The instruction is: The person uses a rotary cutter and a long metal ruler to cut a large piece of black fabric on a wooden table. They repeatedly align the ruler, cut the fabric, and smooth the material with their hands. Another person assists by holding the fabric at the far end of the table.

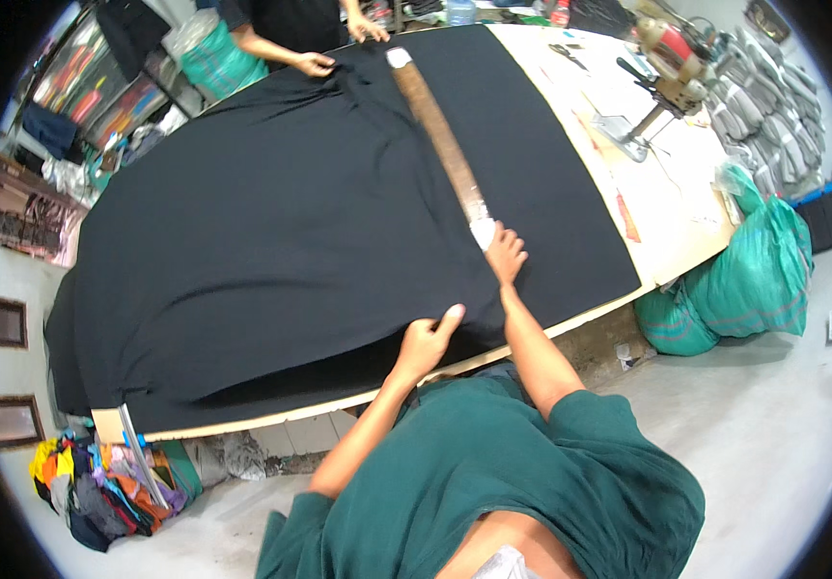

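Note:
Black fabric [271, 241] covers most of a long table, with folds and wrinkles across it. My left hand [424, 345] is closed on the fabric's near edge, thumb pointing up and fingers partly hidden. A long brown wooden bar [440, 135] with white-wrapped ends lies across the cloth, from the far side toward me. At its near end, my right hand [506, 254] grips the white wrapping. Across the table, another person's hand [315, 64] pinches the cloth, and that person's other hand [366, 26] rests near the bar's far end.
An upright cloth-cutting machine [662, 82] stands on the pale tabletop [570, 92] at right. Green sacks [749, 275] sit by the right corner, near stacked grey bundles [763, 106]. Colourful cloth scraps [112, 487] lie below the near left corner, beside a metal rail [143, 458].

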Demonstrator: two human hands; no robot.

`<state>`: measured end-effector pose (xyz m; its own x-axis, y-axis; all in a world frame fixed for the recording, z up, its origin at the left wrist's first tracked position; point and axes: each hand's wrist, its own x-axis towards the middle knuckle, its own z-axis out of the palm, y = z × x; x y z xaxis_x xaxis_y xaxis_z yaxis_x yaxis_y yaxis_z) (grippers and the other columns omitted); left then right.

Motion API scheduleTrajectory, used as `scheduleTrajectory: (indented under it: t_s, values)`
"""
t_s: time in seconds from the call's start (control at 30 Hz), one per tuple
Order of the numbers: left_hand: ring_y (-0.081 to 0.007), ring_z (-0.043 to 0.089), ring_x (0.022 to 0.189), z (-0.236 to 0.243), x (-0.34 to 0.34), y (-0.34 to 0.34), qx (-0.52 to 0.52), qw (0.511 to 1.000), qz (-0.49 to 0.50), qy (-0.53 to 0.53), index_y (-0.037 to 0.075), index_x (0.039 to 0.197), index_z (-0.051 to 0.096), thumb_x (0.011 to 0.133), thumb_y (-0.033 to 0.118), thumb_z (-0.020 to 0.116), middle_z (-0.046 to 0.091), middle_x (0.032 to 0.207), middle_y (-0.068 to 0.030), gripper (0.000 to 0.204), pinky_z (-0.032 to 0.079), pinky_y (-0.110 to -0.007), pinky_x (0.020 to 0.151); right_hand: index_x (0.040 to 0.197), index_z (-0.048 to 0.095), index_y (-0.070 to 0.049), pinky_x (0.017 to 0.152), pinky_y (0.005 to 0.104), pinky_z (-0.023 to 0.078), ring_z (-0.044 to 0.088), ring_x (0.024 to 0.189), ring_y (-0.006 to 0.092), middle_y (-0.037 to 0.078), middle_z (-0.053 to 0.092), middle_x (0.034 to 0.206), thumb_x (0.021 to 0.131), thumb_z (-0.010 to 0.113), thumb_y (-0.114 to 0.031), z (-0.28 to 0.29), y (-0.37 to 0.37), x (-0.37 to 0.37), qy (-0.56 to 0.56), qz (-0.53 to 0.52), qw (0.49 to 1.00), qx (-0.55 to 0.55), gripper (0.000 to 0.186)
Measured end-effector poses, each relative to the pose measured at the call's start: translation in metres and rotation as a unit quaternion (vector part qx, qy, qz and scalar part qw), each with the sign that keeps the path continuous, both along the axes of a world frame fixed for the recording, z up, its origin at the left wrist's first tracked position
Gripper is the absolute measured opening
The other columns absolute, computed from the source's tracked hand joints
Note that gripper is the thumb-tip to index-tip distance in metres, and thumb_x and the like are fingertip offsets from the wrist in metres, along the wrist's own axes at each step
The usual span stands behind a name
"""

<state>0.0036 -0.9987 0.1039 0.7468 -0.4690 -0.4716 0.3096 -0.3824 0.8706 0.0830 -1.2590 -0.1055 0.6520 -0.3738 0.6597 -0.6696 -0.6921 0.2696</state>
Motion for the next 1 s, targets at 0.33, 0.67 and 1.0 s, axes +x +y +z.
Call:
scheduleTrajectory:
  t_s: [0.33, 0.67, 1.0]
  values:
    - [-0.0088, 0.056, 0.075, -0.021, -0.032, -0.033, -0.159, 0.902, 0.399, 0.031, 0.009, 0.070, 0.061, 0.105, 0.036, 0.070, 0.063, 0.080, 0.0019, 0.045, 0.047, -0.030, 0.073, 0.112, 0.055, 0.003, 0.097, 0.0522, 0.049, 0.057, 0.113, 0.0418, 0.022, 0.055, 0.114, 0.079, 0.089, -0.033, 0.083, -0.067, -0.012, 0.027, 0.214, 0.798, 0.563, 0.060]
    - [-0.0188, 0.064, 0.118, 0.006, -0.029, -0.064, -0.234, 0.875, 0.423, 0.031, 0.000, 0.115, 0.073, 0.105, 0.030, 0.068, 0.072, 0.124, -0.0070, 0.032, 0.045, -0.037, 0.106, 0.116, 0.067, 0.004, 0.099, 0.0543, 0.049, 0.061, 0.111, 0.0440, 0.026, 0.065, 0.113, 0.077, 0.091, -0.031, 0.100, -0.306, -0.039, -0.022, 0.153, 0.864, 0.479, 0.058]
    - [-0.0142, 0.064, 0.109, 0.037, -0.006, -0.094, -0.220, 0.918, 0.327, -0.044, -0.004, 0.120, 0.072, 0.104, 0.028, 0.071, 0.072, 0.117, -0.0051, 0.035, 0.047, -0.034, 0.101, 0.124, 0.064, 0.004, 0.098, 0.0511, 0.051, 0.063, 0.111, 0.0416, 0.025, 0.066, 0.117, 0.096, 0.070, -0.018, 0.096, -0.423, -0.045, -0.054, 0.062, 0.908, 0.410, 0.036]
